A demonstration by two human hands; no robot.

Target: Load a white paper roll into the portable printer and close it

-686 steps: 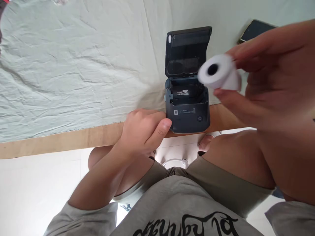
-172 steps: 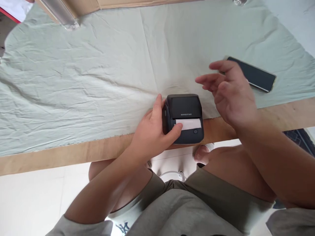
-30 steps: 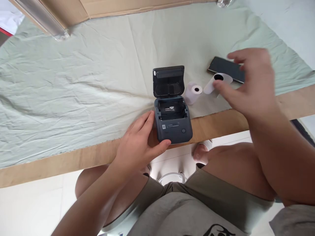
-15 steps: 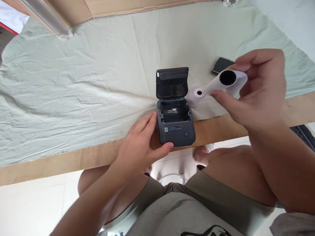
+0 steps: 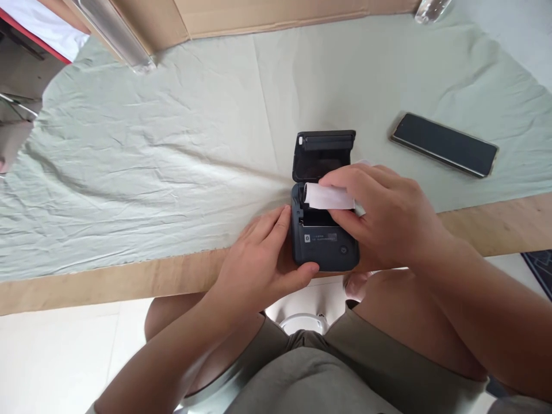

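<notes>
A small dark label printer point(image 5: 326, 248) stands at the table's front edge with its lid point(image 5: 322, 156) tipped up and back. Steadying it is my left hand point(image 5: 263, 253), fingers along its left side and thumb on the front edge. My right hand point(image 5: 383, 213) pinches a white paper roll point(image 5: 330, 196) over the printer's compartment, the roll's left end just inside the compartment wall. My fingers cover the roll's right end. Behind my right knuckles shows a sliver of something white point(image 5: 365, 163), mostly hidden.
A dark phone point(image 5: 446, 144) lies to the right on the pale green cloth point(image 5: 207, 115). A bare wooden strip point(image 5: 172, 282) runs along the table's front. Cardboard point(image 5: 276, 17) and a clear-wrapped post point(image 5: 116, 34) border the back.
My right hand has brought the paper roll left and down to the printer's compartment, turning it sideways. The phone is now uncovered. My left hand stays on the printer.
</notes>
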